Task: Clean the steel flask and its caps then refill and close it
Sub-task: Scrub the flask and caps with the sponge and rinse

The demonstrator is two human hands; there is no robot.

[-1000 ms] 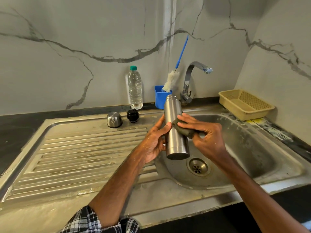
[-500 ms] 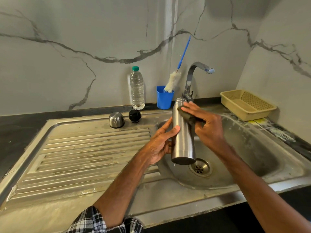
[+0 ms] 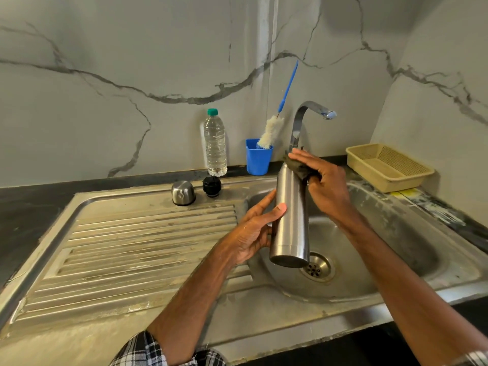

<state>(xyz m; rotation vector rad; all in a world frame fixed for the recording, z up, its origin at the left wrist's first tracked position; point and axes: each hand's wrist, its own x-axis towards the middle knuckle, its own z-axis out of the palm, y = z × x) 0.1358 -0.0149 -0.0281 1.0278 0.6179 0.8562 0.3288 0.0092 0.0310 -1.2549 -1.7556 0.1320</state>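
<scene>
Left hand (image 3: 254,231) grips the steel flask (image 3: 291,220) mid-frame; right hand (image 3: 324,186) clutches a dark scrub pad (image 3: 297,167) against its top.

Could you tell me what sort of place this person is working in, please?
Most likely a home kitchen. A steel sink with a ribbed draining board, a curved tap over its basin, and a bottle brush standing in a blue cup all point to that.

My left hand (image 3: 253,231) curled in grip, thumb forward; right hand (image 3: 323,186) higher, fingers bent, clutching; forearms extended.
</scene>
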